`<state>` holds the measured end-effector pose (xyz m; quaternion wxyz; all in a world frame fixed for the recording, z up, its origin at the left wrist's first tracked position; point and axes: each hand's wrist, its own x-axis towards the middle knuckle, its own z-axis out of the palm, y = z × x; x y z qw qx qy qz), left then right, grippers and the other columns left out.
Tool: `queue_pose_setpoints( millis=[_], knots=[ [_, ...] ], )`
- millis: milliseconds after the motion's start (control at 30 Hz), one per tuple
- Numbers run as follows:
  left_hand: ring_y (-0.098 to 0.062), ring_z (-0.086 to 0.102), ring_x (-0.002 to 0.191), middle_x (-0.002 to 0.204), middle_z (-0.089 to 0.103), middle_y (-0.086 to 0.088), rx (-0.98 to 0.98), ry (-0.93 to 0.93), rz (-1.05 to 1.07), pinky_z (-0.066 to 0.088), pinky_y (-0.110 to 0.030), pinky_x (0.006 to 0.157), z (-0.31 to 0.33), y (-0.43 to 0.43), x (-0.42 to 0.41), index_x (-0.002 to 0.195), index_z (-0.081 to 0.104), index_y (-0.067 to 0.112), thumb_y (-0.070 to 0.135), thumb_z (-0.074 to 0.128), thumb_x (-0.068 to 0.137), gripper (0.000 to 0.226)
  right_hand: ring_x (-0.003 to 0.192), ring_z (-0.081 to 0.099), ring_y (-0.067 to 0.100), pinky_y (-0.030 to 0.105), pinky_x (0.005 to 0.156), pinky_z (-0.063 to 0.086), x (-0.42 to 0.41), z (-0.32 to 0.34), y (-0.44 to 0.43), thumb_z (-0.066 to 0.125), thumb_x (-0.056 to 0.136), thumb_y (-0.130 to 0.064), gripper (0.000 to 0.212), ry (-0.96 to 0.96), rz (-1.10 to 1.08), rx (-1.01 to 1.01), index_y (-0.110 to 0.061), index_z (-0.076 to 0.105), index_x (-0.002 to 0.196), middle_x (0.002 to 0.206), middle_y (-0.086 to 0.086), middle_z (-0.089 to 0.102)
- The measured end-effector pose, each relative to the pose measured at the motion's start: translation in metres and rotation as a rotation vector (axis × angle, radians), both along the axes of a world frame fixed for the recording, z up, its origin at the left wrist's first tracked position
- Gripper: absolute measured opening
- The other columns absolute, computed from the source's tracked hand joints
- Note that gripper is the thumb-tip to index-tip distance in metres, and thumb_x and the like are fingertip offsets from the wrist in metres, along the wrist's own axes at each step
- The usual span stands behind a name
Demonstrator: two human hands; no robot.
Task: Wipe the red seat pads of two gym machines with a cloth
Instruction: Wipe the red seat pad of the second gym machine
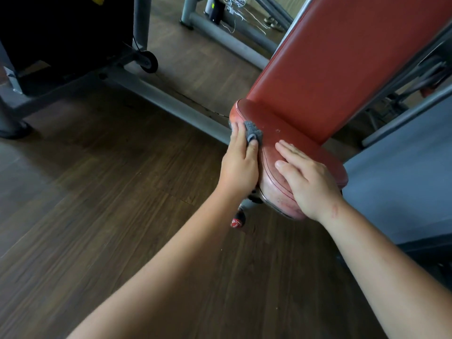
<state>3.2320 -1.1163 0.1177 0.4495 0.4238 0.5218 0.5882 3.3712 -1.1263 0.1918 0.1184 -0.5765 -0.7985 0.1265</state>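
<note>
A worn red seat pad (276,133) juts toward me at mid-frame, with a red back pad (342,59) rising behind it. My left hand (241,162) holds a small grey cloth (253,132) against the seat's left edge, fingers and thumb wrapped round the cloth. My right hand (308,177) lies flat on the near right part of the seat, fingers straight and spread.
Grey steel frame tubes (171,101) of the machines cross the dark wood floor (97,204) behind and left of the seat. A red-capped adjuster knob (237,221) hangs under the seat. A grey panel (403,179) stands at right. A black weight-stack housing (61,28) fills the upper left.
</note>
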Motion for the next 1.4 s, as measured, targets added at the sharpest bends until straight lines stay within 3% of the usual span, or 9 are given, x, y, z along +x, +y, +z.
queue_pose_setpoints(
  millis=[100,233,333,500,733,1000,1133,1267,1400],
  knots=[
    [-0.010,0.013,0.158,0.173,0.009,0.010,-0.002,-0.004,0.022,0.010,-0.014,0.116,0.008,0.012,-0.004,0.165,0.017,0.030,0.029,0.038,0.111,0.057,0.149,0.028,0.004,0.018,0.121,0.015,-0.001,0.001,0.000,0.047,0.104,-0.030,0.046,0.002,-0.006,-0.004,-0.022,0.048,0.150,0.159,-0.009,0.039],
    [0.000,0.040,0.145,0.156,0.047,0.018,0.044,-0.277,0.039,0.029,-0.034,0.125,-0.001,-0.046,0.020,0.156,0.041,0.033,0.027,0.040,0.110,0.047,0.149,0.030,0.006,0.025,0.124,0.018,0.001,-0.001,0.000,0.048,0.104,-0.032,0.047,0.004,0.002,0.005,-0.021,0.049,0.149,0.158,-0.009,0.040],
    [0.002,0.038,0.146,0.157,0.048,0.017,0.060,-0.347,0.034,0.029,-0.036,0.126,-0.008,-0.084,0.034,0.157,0.041,0.028,0.026,0.039,0.111,0.046,0.149,0.031,0.006,0.030,0.125,0.020,0.002,-0.003,0.002,0.050,0.103,-0.031,0.046,0.014,0.004,0.008,-0.021,0.051,0.148,0.158,-0.007,0.042],
    [-0.002,0.048,0.139,0.149,0.056,0.016,0.047,-0.228,0.004,0.036,-0.040,0.122,-0.009,-0.039,0.015,0.153,0.046,0.034,0.031,0.037,0.110,0.045,0.149,0.030,0.004,0.028,0.125,0.019,0.002,-0.003,0.003,0.050,0.103,-0.032,0.045,0.035,-0.011,0.013,-0.023,0.051,0.147,0.158,-0.009,0.042],
    [-0.010,0.052,0.140,0.145,0.061,0.012,0.089,-0.307,-0.068,0.038,-0.045,0.119,-0.018,-0.075,0.018,0.148,0.053,0.033,0.030,0.041,0.109,0.041,0.149,0.029,0.003,0.027,0.125,0.018,0.005,-0.006,0.003,0.050,0.103,-0.033,0.046,0.060,-0.011,0.014,-0.023,0.051,0.148,0.158,-0.010,0.042],
    [-0.008,0.065,0.118,0.121,0.074,0.012,-0.130,-0.045,-0.003,0.049,-0.045,0.109,0.027,-0.053,-0.024,0.133,0.067,0.028,0.031,0.046,0.106,0.035,0.153,0.023,0.011,0.030,0.125,0.017,-0.002,0.011,-0.004,0.046,0.104,-0.039,0.052,-0.068,-0.028,-0.095,-0.021,0.043,0.152,0.162,-0.005,0.035],
    [-0.010,0.069,0.108,0.109,0.076,0.011,-0.220,-0.005,0.007,0.053,-0.047,0.103,0.096,-0.051,-0.044,0.124,0.071,0.031,0.034,0.050,0.102,0.030,0.142,0.045,0.016,0.024,0.117,0.028,-0.032,0.071,-0.021,0.050,0.103,-0.030,0.044,0.198,-0.137,-0.023,-0.015,0.055,0.144,0.150,0.003,0.053],
    [-0.019,0.073,0.099,0.098,0.078,0.003,-0.245,-0.045,-0.022,0.057,-0.053,0.096,0.174,-0.061,-0.047,0.108,0.074,0.030,0.037,0.053,0.099,0.024,0.138,0.048,0.013,0.019,0.112,0.031,-0.072,0.138,-0.040,0.050,0.103,-0.033,0.044,0.493,-0.229,-0.089,-0.018,0.055,0.144,0.148,0.000,0.056],
    [-0.015,0.074,0.100,0.102,0.080,-0.001,-0.261,-0.151,-0.043,0.057,-0.044,0.098,0.261,-0.082,-0.038,0.111,0.077,0.022,0.034,0.049,0.104,0.031,0.130,0.055,0.012,0.026,0.111,0.038,-0.096,0.204,-0.061,0.049,0.103,-0.036,0.042,0.735,-0.359,-0.133,-0.023,0.053,0.142,0.138,-0.002,0.063]
  ],
)
